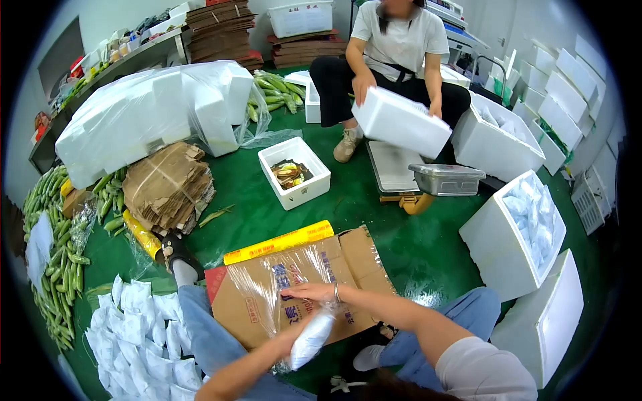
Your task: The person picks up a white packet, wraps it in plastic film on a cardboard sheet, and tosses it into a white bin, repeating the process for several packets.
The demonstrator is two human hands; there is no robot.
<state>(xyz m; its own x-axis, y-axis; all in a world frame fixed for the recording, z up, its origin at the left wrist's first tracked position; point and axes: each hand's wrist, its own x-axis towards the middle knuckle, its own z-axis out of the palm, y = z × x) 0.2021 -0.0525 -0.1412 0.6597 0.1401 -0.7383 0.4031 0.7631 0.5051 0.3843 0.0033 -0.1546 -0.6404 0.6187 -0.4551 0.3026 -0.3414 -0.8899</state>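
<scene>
A white-and-blue ice pack is in my left hand, held low in front of me over the near edge of a flattened cardboard box. My right hand, with a bracelet at the wrist, is stretched out over the cardboard, fingers extended to the left. Clear plastic film is spread across the cardboard under that hand. Along its far edge lies a long yellow roll box. Many similar ice packs are heaped on the floor to my left.
Opposite sits a person tilting a white foam box above a scale. An open foam box stands mid-floor; another, filled with packs, stands right. Corn and a cardboard stack lie left.
</scene>
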